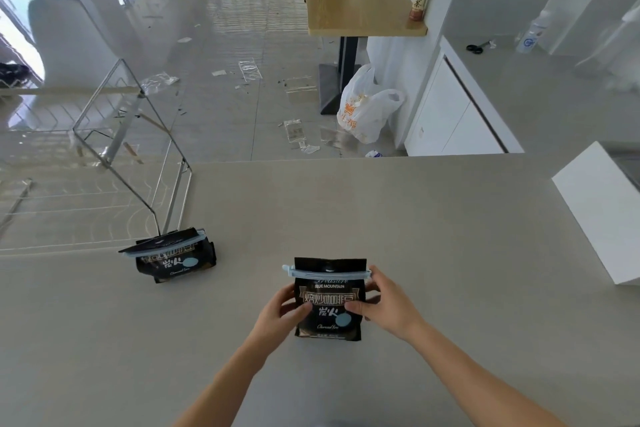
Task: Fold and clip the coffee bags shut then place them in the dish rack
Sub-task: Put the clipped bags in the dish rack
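Observation:
A black coffee bag (329, 302) stands upright on the grey counter (433, 253) in front of me, with a light blue clip (327, 273) across its folded top. My left hand (284, 314) grips the bag's left side and my right hand (384, 303) grips its right side, fingers near the clip's end. A second black coffee bag (175, 262), also closed with a blue clip (162, 246), leans on the counter to the left. The wire dish rack (114, 156) stands at the counter's far left, just behind that second bag.
A white box (602, 215) sits at the counter's right edge. Beyond the counter lies a littered floor with a white plastic bag (367, 107) and a wooden table (360, 0). Scissors (476, 47) and a bottle (528, 35) rest on a side counter at the right.

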